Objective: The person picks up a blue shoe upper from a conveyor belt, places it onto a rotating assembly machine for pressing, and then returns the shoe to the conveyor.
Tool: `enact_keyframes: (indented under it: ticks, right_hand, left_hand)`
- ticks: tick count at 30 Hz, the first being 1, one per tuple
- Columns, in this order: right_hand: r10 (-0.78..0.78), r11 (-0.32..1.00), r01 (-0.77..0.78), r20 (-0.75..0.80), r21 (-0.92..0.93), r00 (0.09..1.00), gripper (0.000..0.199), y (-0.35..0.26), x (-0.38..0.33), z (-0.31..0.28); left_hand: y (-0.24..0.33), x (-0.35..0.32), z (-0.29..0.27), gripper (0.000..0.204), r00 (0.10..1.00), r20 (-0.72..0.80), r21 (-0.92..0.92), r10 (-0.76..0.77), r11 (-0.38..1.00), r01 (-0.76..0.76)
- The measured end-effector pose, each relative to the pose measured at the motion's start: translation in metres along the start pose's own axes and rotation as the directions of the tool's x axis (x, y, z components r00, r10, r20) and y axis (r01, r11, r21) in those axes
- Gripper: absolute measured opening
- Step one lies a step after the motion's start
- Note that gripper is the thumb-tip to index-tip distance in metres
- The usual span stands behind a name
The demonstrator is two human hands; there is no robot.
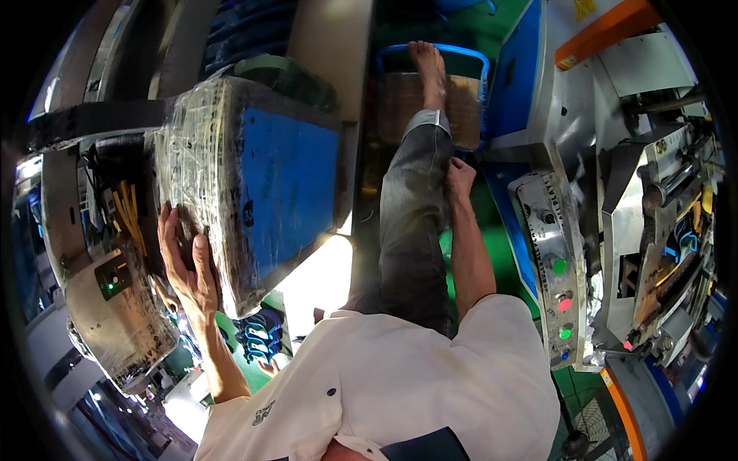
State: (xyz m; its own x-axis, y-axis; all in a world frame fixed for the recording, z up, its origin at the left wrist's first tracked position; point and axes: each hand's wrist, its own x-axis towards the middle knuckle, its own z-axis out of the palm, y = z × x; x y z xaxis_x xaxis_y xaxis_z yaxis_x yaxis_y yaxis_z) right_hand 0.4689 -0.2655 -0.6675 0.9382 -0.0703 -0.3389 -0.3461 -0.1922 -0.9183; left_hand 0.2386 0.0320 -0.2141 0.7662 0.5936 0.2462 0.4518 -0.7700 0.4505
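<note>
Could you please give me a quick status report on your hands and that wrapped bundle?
Left hand flat, open against the plastic-wrapped blue bundle. Right hand on the raised trouser leg, holding nothing. Machine control panel close on the right.

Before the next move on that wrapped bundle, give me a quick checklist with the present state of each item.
1. Left hand flat on the plastic-wrapped bundle: ok.
2. Right hand off the bundle, resting at the knee: ok.
3. Bundle's wrap intact on the near face: ok; far face hidden: cannot tell.
4. Bare foot planted on the blue-framed stool: ok.
5. What bears the bundle from below: cannot tell.
6. Control panel lamps lit green and red: ok.
</note>
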Motion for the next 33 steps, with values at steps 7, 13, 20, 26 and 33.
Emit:
enact_keyframes:
  ticks: [7,13,20,26,33]
  right_hand:
    - [0.232,0.949,-0.281,0.288,0.142,0.929,0.031,-0.102,-0.063,-0.010]
    - [0.230,0.951,-0.280,0.308,0.128,0.923,0.023,-0.079,-0.053,-0.025]
    - [0.256,0.918,-0.332,0.316,0.217,0.914,0.023,-0.049,-0.054,-0.010]
    - [0.193,0.892,-0.320,0.370,0.320,0.909,0.023,-0.093,-0.083,-0.020]
    - [0.241,0.924,-0.287,0.197,0.253,0.950,0.034,-0.106,-0.064,-0.012]
  left_hand:
    - [0.004,-0.003,0.001,0.052,0.999,-0.035,0.065,-0.027,0.997,0.029]
    - [0.000,-0.003,0.001,0.054,1.000,-0.026,0.046,-0.006,0.999,0.007]
    - [0.002,-0.003,-0.001,0.056,0.999,0.012,0.012,-0.037,0.999,0.037]
    - [0.001,-0.002,0.003,0.052,0.999,-0.046,0.037,-0.008,0.999,0.009]
    - [-0.001,-0.003,0.001,0.052,0.999,-0.041,0.038,-0.004,0.999,0.005]
